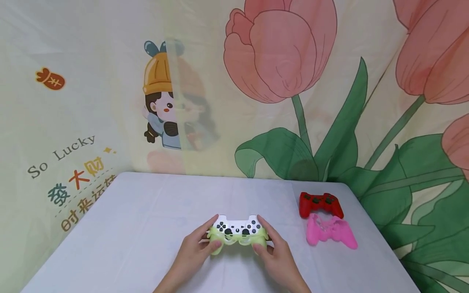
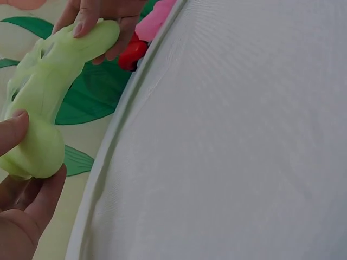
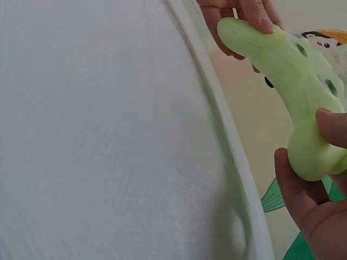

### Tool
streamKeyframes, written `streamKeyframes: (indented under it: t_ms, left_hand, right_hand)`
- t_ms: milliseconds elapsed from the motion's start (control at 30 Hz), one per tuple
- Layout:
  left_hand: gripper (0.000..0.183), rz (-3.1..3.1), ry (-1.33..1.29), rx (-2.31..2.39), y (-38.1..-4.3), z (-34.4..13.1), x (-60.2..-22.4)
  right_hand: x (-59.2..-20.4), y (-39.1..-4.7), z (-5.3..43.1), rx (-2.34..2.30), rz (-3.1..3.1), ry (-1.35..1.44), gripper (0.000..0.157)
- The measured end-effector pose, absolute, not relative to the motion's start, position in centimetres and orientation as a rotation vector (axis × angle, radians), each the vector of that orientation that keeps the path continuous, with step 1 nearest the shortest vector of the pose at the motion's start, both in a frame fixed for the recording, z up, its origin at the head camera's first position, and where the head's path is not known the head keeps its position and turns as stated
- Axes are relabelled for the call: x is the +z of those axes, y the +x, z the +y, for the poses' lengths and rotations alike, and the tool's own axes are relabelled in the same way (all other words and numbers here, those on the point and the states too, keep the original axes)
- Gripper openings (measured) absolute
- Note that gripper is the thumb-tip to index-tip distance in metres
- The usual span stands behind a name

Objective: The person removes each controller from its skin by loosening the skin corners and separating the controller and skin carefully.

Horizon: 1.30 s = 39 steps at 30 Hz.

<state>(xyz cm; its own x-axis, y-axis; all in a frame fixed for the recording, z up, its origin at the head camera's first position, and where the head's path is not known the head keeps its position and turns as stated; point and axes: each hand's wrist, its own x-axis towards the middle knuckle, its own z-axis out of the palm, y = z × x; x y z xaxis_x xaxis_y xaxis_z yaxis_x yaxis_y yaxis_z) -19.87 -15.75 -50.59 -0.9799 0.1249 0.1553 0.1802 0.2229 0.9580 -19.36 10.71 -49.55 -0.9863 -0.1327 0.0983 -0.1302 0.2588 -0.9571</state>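
Note:
Both hands hold a white game controller (image 1: 237, 225) by its two grips, above the front middle of the table. A pale green silicone cover (image 1: 217, 236) wraps the controller's grips and lower part, while the white top face with its buttons shows uncovered in the head view. My left hand (image 1: 196, 249) grips the left end, thumb on the cover and fingers behind. At the other end my right hand (image 1: 277, 253) grips likewise. Both wrist views show the green cover (image 2: 51, 81) smooth over the grips, with thumbs (image 3: 332, 127) pressing on it.
A red controller (image 1: 305, 205) lies at the right of the white-clothed table (image 1: 146, 228). Just in front of it is a pink silicone cover (image 1: 331, 231), close to the table's right edge. Behind hangs a curtain (image 1: 205, 24) printed with tulips and a cartoon figure.

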Motion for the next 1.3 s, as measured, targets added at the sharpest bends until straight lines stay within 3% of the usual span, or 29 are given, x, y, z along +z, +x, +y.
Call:
streamKeyframes:
  t_ms: [367,733,1000,1300]
  left_hand:
    - [0.101,-2.46,-0.484,-1.773,-20.3,-15.73,-50.4]
    - [0.09,-2.406,-0.314,-1.771,-20.32,-15.56,-50.48]
    - [0.082,-2.326,-0.253,-1.802,-19.99,-15.72,-50.87]
    - [0.079,-2.291,-0.225,-1.842,-20.27,-15.62,-50.75]
  right_hand:
    - [-49.91,-19.45,10.57,-1.947,2.572,-0.1,0.072]
    - [-49.81,-19.81,10.3,-2.087,2.563,0.014,0.063]
    - [-49.72,-19.75,10.32,-2.009,2.504,-0.025,0.082]
    - [-49.77,-19.96,10.31,-2.044,2.605,-0.04,0.074]
